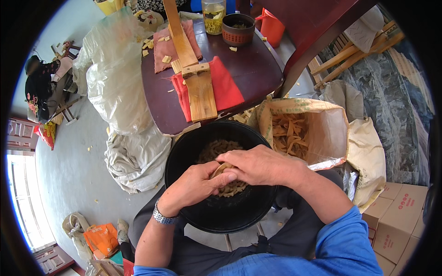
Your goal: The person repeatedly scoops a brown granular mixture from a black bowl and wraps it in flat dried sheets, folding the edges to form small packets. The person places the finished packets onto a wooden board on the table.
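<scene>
Both hands meet above a black basin (221,219) between my knees. My left hand (197,184), with a metal-banded watch at its wrist, grips a curved tan piece (222,168), perhaps a strip of root or bark. From the other side my right hand (257,164) closes over the same piece, so its far end is hidden under the fingers. Short tan cut pieces (218,148) lie in the basin, partly covered by my hands. At its right, an open woven sack (323,132) holds long orange-brown strips (290,132).
A dark red chair (255,72) stands ahead, bearing a wooden board with a crosspiece (202,95), red cloth (224,82), a jar (214,20) and a brown pot (238,36). Plastic bags (114,86) stand left, cardboard boxes (397,220) right. Another person (41,86) sits far left.
</scene>
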A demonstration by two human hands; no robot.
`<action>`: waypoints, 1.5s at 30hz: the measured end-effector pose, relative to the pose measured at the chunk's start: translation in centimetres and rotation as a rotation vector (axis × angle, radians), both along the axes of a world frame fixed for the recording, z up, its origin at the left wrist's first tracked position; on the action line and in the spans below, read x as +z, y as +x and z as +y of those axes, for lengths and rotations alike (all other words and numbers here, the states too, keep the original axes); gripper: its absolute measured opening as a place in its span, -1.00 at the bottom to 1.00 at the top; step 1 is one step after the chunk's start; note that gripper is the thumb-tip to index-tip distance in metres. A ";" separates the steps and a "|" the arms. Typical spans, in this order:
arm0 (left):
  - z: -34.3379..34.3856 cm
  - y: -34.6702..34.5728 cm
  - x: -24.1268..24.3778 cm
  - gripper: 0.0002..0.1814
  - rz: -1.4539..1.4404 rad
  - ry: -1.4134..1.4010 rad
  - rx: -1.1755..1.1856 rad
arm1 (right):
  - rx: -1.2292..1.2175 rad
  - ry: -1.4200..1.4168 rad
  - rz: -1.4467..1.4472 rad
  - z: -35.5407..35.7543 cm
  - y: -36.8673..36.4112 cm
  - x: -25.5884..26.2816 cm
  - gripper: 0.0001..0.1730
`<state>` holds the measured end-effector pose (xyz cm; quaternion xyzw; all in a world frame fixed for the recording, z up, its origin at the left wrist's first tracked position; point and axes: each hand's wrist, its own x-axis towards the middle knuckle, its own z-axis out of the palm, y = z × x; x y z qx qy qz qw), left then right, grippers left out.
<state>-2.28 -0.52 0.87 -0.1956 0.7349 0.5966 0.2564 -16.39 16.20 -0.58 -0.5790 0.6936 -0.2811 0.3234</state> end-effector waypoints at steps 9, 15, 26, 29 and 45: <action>-1.0 -2.4 1.9 -0.49 0.209 -0.313 0.108 | -0.183 -0.021 -0.024 -0.5 -3.2 1.8 -0.67; -2.6 -2.3 2.8 -0.50 0.216 -0.041 0.276 | -0.159 -0.080 -0.120 -1.4 -3.5 3.4 -0.67; -3.8 -3.8 0.7 -0.74 0.518 0.045 0.596 | -0.409 -0.224 -0.125 -3.3 -4.7 2.5 -0.67; -4.4 -5.6 1.1 -0.72 0.551 0.047 0.656 | -0.482 -0.389 -0.105 -4.7 -6.2 1.2 -0.69; -6.8 -8.6 -1.9 -0.75 0.507 -0.414 0.603 | -0.609 -0.080 0.229 -7.9 -7.5 -0.6 -0.49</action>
